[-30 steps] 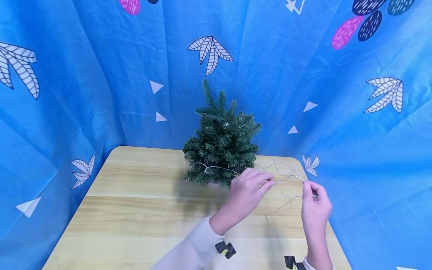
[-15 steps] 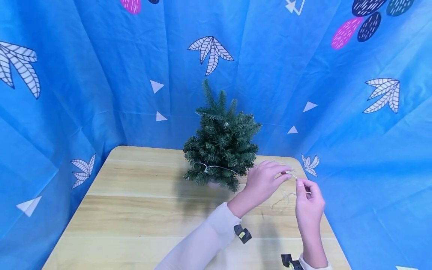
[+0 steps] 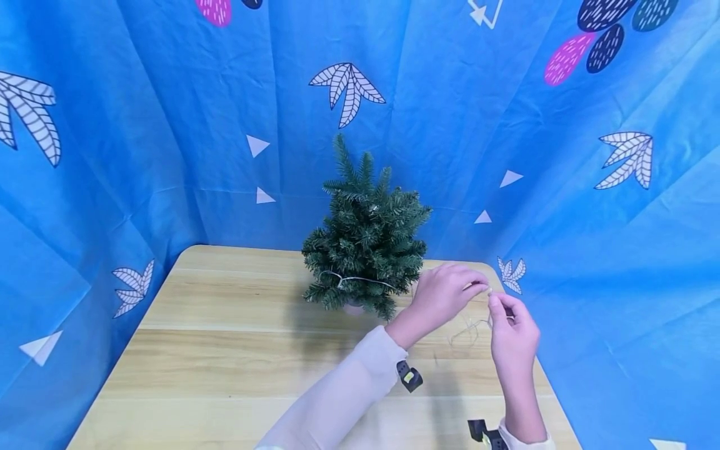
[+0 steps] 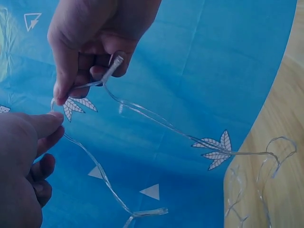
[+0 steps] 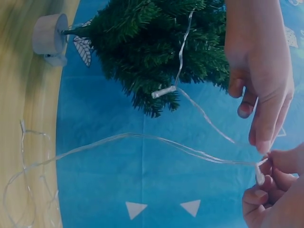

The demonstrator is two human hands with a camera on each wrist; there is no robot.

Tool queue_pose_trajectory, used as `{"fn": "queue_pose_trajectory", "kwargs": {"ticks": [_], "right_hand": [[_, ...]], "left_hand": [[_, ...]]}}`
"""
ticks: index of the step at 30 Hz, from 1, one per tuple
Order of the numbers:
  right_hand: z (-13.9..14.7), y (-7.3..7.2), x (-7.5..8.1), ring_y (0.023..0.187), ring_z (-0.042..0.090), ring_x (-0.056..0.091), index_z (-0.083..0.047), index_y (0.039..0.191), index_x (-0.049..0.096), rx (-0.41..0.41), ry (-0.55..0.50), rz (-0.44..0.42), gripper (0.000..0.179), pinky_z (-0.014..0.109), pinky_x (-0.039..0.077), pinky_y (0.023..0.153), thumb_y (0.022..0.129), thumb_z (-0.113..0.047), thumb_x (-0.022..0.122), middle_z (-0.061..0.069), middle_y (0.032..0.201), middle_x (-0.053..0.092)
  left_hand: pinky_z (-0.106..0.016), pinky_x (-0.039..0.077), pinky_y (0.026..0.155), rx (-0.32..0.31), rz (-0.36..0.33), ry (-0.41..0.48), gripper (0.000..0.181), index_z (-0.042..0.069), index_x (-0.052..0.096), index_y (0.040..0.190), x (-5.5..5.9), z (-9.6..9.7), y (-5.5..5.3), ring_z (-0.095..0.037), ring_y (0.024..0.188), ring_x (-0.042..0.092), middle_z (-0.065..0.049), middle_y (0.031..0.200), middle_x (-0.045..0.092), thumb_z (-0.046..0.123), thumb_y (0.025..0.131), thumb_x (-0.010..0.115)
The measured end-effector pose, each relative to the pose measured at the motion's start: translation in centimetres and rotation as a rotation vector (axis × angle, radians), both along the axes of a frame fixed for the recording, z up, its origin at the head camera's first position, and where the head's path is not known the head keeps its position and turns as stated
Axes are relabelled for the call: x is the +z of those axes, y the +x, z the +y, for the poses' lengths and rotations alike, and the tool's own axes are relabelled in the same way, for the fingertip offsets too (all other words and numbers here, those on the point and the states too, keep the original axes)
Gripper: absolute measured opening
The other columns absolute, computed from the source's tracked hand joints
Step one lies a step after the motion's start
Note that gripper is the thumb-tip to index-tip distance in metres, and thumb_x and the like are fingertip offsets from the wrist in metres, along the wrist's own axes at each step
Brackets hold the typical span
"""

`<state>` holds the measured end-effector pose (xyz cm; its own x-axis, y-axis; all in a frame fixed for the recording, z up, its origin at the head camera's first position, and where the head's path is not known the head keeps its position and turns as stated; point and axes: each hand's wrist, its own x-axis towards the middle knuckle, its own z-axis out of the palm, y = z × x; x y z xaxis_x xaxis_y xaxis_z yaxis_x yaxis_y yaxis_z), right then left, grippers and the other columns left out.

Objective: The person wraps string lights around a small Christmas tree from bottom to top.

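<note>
There are two hands, one string of lights [image 5: 124, 135], one green tree [image 3: 365, 247] and one wooden table [image 3: 214, 350]. The left hand [image 3: 446, 294] and the right hand [image 3: 515, 337] each pinch the string between thumb and fingers, in the air to the right of the tree. The string, thin, clear and shiny with little see-through tubes [image 5: 164, 92], goes from the tree's low branches to the hands, then hangs to loose loops on the table.
</note>
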<state>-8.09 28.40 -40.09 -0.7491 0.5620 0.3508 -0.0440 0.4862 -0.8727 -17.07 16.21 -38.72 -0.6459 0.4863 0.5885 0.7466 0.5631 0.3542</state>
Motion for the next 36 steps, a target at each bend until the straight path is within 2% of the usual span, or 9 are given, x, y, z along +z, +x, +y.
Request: {"fn": "queue_pose_trajectory", "kwargs": {"ticks": [5,9,14,18,23,31,36], "right_hand": [[0.0,-0.1,0.3,0.081,0.005,0.06,-0.007,0.111,0.074,0.013,0.009,-0.026,0.033,0.013,0.047,0.069,0.098,-0.036,0.067,-0.016,0.088,0.066],[0.0,-0.2,0.5,0.081,0.007,0.06,-0.006,0.109,0.075,0.028,-0.013,-0.026,0.034,0.014,0.047,0.068,0.097,-0.037,0.068,-0.015,0.086,0.067],[0.0,-0.2,0.6,0.08,0.007,0.06,-0.006,0.104,0.075,0.047,-0.041,-0.019,0.031,0.015,0.047,0.069,0.097,-0.035,0.068,-0.015,0.083,0.069],[0.0,-0.2,0.6,0.08,0.007,0.062,-0.006,0.101,0.075,0.047,-0.059,-0.006,0.027,0.015,0.048,0.07,0.097,-0.033,0.068,-0.013,0.082,0.07],[0.0,-0.3,0.7,0.082,0.007,0.062,-0.003,0.1,0.075,0.05,-0.079,0.032,0.031,0.016,0.048,0.072,0.097,-0.033,0.069,-0.012,0.082,0.07],[0.0,0.0,0.7,0.081,0.007,0.058,-0.007,0.102,0.078,-0.008,-0.016,0.061,0.03,0.016,0.043,0.067,0.098,-0.035,0.068,-0.016,0.082,0.068],[0.0,0.1,0.7,0.078,0.008,0.057,-0.009,0.103,0.078,-0.024,-0.001,0.067,0.029,0.016,0.042,0.064,0.098,-0.035,0.067,-0.017,0.081,0.068]], "left_hand": [[-0.008,0.034,0.06,0.015,0.036,-0.008,0.019,0.039,0.075,0.108,0.5,0.4,-0.6,0.003,0.091,0.061,0.024,0.106,0.071,0.046,0.1,0.06],[-0.007,0.037,0.063,0.016,0.038,0.025,0.018,0.037,0.076,0.109,1.0,0.6,-1.1,0.003,0.092,0.064,0.023,0.103,0.072,0.043,0.099,0.062],[-0.007,0.037,0.064,0.038,-0.022,0.06,0.018,0.036,0.076,0.107,1.6,1.0,-1.7,0.004,0.092,0.065,0.022,0.105,0.072,0.043,0.1,0.062],[-0.01,0.034,0.06,0.067,-0.065,0.078,0.016,0.039,0.075,0.106,2.1,1.5,-2.1,0.005,0.083,0.062,0.024,0.104,0.07,0.044,0.1,0.061],[-0.011,0.035,0.06,0.064,-0.16,0.118,0.017,0.036,0.076,0.107,2.9,2.4,-2.5,0.004,0.077,0.059,0.021,0.103,0.071,0.041,0.1,0.062],[-0.011,0.042,0.071,0.022,-0.26,0.208,0.014,0.029,0.077,0.105,3.6,3.6,-3.6,0.003,0.083,0.061,0.017,0.103,0.073,0.034,0.099,0.064],[-0.013,0.047,0.079,0.027,-0.363,0.302,0.015,0.028,0.077,0.105,4.0,4.1,-4.4,0.003,0.091,0.063,0.016,0.105,0.073,0.034,0.099,0.065]]}}
